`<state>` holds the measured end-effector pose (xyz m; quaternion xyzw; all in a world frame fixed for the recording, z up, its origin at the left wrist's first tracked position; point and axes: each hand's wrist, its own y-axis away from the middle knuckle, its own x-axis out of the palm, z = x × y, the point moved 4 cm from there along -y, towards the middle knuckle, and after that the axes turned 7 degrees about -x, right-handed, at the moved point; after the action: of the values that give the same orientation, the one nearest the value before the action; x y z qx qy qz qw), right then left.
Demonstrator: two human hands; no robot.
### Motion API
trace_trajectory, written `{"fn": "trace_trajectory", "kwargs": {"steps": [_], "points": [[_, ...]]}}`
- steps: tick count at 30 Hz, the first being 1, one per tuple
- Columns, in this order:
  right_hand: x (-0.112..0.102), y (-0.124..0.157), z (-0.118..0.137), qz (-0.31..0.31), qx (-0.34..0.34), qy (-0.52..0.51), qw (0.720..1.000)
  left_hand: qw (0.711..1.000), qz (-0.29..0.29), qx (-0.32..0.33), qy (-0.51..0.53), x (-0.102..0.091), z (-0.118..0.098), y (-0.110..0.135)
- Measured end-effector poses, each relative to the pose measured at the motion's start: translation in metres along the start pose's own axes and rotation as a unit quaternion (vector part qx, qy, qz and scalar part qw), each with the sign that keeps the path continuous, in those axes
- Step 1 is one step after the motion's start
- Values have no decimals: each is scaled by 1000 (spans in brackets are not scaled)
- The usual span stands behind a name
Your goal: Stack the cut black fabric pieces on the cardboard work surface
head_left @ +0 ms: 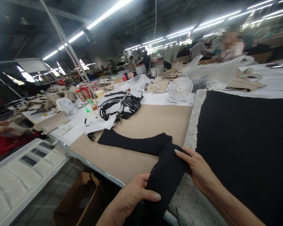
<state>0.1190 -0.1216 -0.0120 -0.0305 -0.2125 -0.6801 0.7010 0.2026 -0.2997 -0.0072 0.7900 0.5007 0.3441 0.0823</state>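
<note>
A long black fabric strip point(141, 144) lies across the brown paper-covered table point(155, 122) and bends down toward me. My left hand point(132, 196) grips its near end at the table's front edge, thumb pressed on top. My right hand point(195, 168) pinches the same strip higher up, at its right side, fingers wrapped on the cloth. A large black fabric sheet point(245, 141) covers the table just right of my right hand.
A small white fan point(180, 88) stands at the back of the table beside a clear plastic bag point(212, 73). A pile of black-and-white straps point(121, 106) and white paper lies left of centre. A cardboard box point(80, 201) sits on the floor. Other people work at far tables.
</note>
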Motion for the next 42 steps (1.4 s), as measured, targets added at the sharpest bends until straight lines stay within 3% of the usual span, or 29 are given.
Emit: {"fn": "trace_trajectory", "kwargs": {"steps": [7,14,20,27,42], "points": [[-2,-2,-3,-14,6,14,1000,999,-36,-20,-11,-13,5,-6],[-6,-5,-6,-29,7,25,999,998,-54,-15,-17,-10,2,1],[-13,-8,0,-59,-7,20,998,998,-30,-47,-28,-17,5,11],[-24,-11,17,-80,-57,-11,995,992,-62,-83,-69,-46,5,31],[-49,-19,31,-171,-125,44,976,968,-145,-77,-191,-117,-13,75]]}}
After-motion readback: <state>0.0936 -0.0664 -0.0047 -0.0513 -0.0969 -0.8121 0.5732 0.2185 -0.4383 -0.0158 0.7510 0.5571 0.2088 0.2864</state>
